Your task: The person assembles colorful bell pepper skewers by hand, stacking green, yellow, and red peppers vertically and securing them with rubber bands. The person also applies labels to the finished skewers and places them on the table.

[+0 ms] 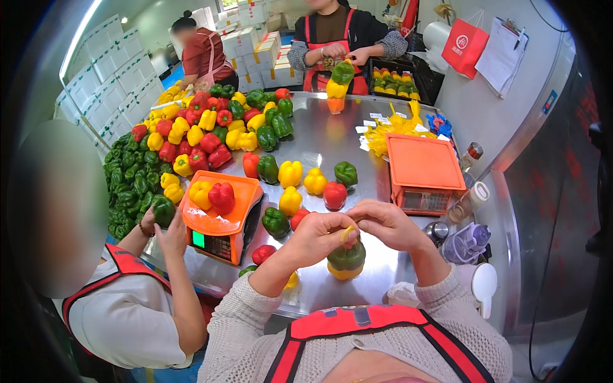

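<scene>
A filled net bag of bell peppers (347, 260), green above yellow, stands upright on the metal table in front of me. My left hand (322, 237) is closed on the bag's gathered yellow top (347, 233). Fingers of my right hand (391, 225) pinch at that same top, close to the left fingertips; my fingers partly hide the gathered part. Just beyond my hands are loose peppers: a red pepper (334, 195), a yellow pepper (290, 201) and a green pepper (276, 223).
Left, a co-worker's hands hold a green pepper (163, 211) beside an orange scale (220, 207) bearing peppers. A large mixed pepper heap (207, 124) lies behind. Right are another orange scale (423, 163), yellow net bags (399, 131) and bottles (466, 242). Across, a person holds netted peppers (339, 86).
</scene>
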`<state>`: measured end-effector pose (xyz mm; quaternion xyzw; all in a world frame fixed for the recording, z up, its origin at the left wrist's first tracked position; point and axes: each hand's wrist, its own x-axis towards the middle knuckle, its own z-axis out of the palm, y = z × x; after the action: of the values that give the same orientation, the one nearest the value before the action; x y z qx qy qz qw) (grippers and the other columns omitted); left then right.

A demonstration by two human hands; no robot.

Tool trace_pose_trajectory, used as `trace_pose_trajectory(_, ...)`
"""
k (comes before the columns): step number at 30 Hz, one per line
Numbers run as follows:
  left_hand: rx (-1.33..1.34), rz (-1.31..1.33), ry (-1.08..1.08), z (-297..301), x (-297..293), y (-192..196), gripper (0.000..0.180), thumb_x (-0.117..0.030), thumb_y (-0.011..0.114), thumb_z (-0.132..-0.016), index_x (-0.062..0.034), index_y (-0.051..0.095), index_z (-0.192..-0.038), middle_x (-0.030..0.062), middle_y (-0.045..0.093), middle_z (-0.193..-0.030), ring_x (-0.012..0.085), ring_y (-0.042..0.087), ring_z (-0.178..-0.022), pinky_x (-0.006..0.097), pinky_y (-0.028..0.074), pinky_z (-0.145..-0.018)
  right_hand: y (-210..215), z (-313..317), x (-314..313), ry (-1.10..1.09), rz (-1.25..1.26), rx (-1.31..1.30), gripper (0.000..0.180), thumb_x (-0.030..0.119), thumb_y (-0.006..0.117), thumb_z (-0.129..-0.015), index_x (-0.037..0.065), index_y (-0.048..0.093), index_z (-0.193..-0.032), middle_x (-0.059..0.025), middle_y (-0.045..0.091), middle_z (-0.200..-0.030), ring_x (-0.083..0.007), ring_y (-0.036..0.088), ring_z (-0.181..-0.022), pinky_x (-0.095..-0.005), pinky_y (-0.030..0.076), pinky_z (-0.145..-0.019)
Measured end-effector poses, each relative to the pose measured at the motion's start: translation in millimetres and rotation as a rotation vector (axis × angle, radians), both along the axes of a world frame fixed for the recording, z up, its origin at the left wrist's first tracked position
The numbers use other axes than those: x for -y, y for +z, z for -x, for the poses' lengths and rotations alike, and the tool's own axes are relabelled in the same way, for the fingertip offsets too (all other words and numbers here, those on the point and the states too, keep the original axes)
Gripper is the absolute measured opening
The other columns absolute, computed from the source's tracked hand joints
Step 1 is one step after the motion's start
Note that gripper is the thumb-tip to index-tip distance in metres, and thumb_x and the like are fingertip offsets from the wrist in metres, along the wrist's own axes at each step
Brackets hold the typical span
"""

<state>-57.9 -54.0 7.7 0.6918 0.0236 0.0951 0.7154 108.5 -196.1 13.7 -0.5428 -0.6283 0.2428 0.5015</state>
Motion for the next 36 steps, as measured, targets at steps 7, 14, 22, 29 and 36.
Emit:
trace_pose_trajectory(7, 0.010, 0.077, -0.025, -7, -5, -6, 0.012, -0.012, 0.064, -0.098, -0.0014, 0.068, -0.102, -0.0006, 0.062, -0.080, 0.0071, 0.061, -0.076, 0.023, 0.051, -0.070, 1, 11, 5, -0.271, 0.062, 0.101, 0.008, 0.007, 0.063, -0.092, 0.000, 0.066, -0.092, -0.0112, 0.062, -0.083, -0.0226, 0.061, -0.074, -0.0315, 0.048, -0.066)
trace_pose_trajectory(14, -0.048, 0.199, 0.023, -15, -8, -2, 0.015, -0.015, 0.066, -0.097, -0.0016, 0.068, -0.103, 0.0009, 0.065, -0.080, 0.0079, 0.062, -0.075, 0.022, 0.051, -0.069, -2, 33, 15, -0.415, -0.059, 0.159, 0.010, 0.008, 0.069, -0.086, 0.001, 0.062, -0.084, -0.0123, 0.059, -0.075, -0.0285, 0.058, -0.067, -0.0365, 0.046, -0.061)
trace_pose_trajectory(22, -0.049, 0.234, -0.103, -9, -22, -2, 0.004, -0.002, 0.067, -0.091, -0.0014, 0.066, -0.095, 0.0045, 0.068, -0.091, 0.0094, 0.064, -0.080, 0.024, 0.054, -0.074, -7, 27, 11, -0.191, -0.193, -0.014, 0.028, 0.001, 0.076, -0.078, 0.007, 0.066, -0.103, -0.0035, 0.065, -0.098, -0.0147, 0.057, -0.082, -0.0263, 0.045, -0.066)
trace_pose_trajectory(29, 0.135, 0.082, -0.064, -6, -13, -14, 0.009, 0.008, 0.064, -0.086, -0.0005, 0.061, -0.089, 0.0059, 0.062, -0.094, 0.0126, 0.063, -0.083, 0.025, 0.053, -0.074, -11, 30, 8, -0.277, -0.017, -0.176, 0.042, 0.003, 0.073, -0.082, 0.006, 0.060, -0.122, -0.0010, 0.069, -0.103, -0.0061, 0.057, -0.082, -0.0201, 0.044, -0.063)
trace_pose_trajectory(36, 0.257, -0.169, 0.041, -10, -10, -20, 0.013, 0.009, 0.064, -0.082, -0.0019, 0.057, -0.086, 0.0055, 0.061, -0.093, 0.0143, 0.059, -0.086, 0.026, 0.049, -0.076, -33, 32, 6, -0.292, -0.065, -0.370, 0.035, -0.001, 0.070, -0.085, 0.005, 0.055, -0.116, -0.0031, 0.067, -0.084, -0.0072, 0.059, -0.074, -0.0230, 0.047, -0.067)
